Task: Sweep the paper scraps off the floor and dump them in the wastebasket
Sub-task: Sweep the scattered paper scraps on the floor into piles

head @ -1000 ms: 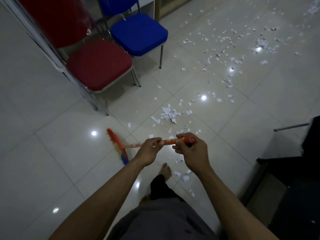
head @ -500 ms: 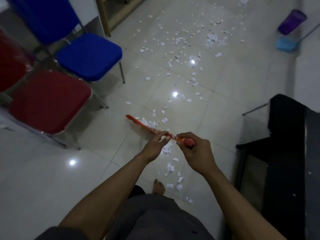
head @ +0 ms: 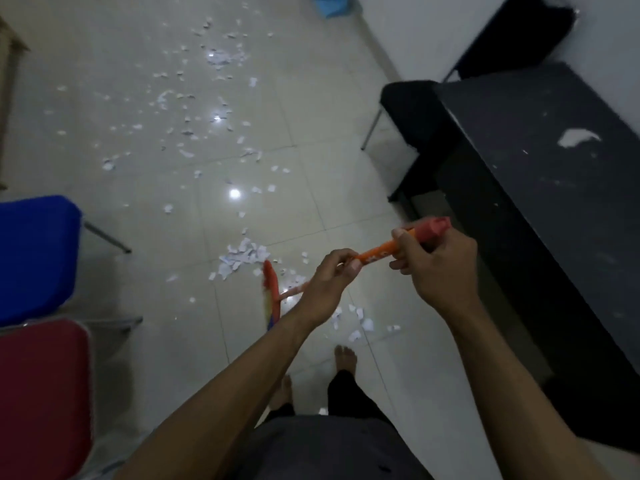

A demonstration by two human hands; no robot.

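Both hands hold an orange broom (head: 381, 251). My left hand (head: 329, 282) grips the handle lower down, and my right hand (head: 438, 268) grips it near the red top end. The broom head (head: 270, 292) rests on the tiled floor beside a small heap of white paper scraps (head: 242, 256). More paper scraps (head: 194, 109) lie scattered over the floor farther away, and a few scraps (head: 360, 320) lie near my bare feet. No wastebasket is in view.
A blue chair (head: 34, 254) and a red chair (head: 41, 396) stand at the left. A black table (head: 554, 188) with a black chair (head: 408, 109) fills the right side. A blue dustpan (head: 329, 5) lies at the top edge by the wall.
The view has swung to the right, so the chairs slid left and the black table came in. The broom head has swept back toward my feet, behind the small heap.
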